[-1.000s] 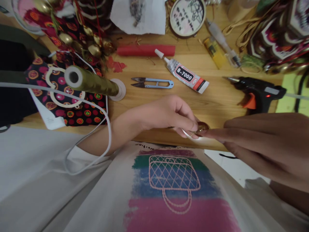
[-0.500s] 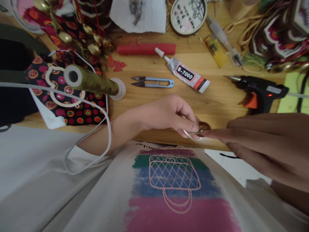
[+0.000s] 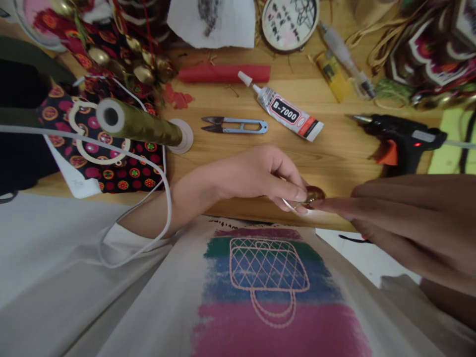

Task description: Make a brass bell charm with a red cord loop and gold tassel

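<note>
My left hand [image 3: 273,178] is closed, thumb and fingers pinching a small gold-coloured bell [image 3: 316,194] just beyond the table's near edge. A thin white strip [image 3: 289,205] shows under the left fingertips; what it belongs to is unclear. From the right comes my right hand [image 3: 405,213], one finger stretched out with its tip against the bell's near side. Its other fingers are partly hidden behind each other. Closest to the right hand on the table lies a black hot glue gun [image 3: 401,134] with an orange trigger and a lit red light.
A B-7000 glue tube [image 3: 288,111], blue thread snips [image 3: 238,125] and a red stick [image 3: 225,74] lie beyond my hands. To the left are a green thread cone [image 3: 145,124], patterned fabric [image 3: 122,184] and a white cable [image 3: 169,198] crossing my left arm. A yellow lighter [image 3: 332,77] lies farther back.
The bell has turned slightly between the fingers, showing more of its shiny side. Both hands stay in nearly the same place.
</note>
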`<state>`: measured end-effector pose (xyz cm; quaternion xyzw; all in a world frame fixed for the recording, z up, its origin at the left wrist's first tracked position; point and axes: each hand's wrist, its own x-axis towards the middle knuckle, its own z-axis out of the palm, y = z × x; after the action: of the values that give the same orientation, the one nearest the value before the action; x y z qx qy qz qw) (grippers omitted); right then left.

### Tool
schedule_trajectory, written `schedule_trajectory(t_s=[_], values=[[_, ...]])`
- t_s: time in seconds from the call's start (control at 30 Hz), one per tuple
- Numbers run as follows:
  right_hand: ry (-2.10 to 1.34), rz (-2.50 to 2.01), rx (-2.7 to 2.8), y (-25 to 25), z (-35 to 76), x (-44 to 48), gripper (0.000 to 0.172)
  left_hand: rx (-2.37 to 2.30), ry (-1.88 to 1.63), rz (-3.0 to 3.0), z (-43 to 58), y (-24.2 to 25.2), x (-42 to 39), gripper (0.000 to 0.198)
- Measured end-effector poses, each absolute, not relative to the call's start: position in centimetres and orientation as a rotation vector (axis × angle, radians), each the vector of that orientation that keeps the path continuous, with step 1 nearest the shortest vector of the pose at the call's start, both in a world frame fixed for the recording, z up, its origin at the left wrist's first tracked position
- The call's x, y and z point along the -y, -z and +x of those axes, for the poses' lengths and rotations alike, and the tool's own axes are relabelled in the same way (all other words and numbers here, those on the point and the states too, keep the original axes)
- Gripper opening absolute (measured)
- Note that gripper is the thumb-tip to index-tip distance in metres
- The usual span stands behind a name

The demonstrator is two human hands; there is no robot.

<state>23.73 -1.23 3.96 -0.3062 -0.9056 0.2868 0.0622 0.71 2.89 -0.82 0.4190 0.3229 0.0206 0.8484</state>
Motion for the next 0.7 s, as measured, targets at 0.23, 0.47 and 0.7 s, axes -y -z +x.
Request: schedule_trajectory(t_s=[0.23,0.47,0.7], values=[[-0.848,-0.912,2.817,-4.05,23.94,1.32,0.037,-0.693,-0.030,0.884,0.76,0.87,-2.97,0.009],[-0.821,-0.872,2.863,-4.18,24.18,1.47,0.038,-0.688,-0.019,0.881,0.84,0.85,-3.01,0.009],[-0.732,-0.863,2.890,-4.05,24.01,1.68,0.032,-0.660,-0.020,0.921,0.68,0.95,-3.12,0.009]])
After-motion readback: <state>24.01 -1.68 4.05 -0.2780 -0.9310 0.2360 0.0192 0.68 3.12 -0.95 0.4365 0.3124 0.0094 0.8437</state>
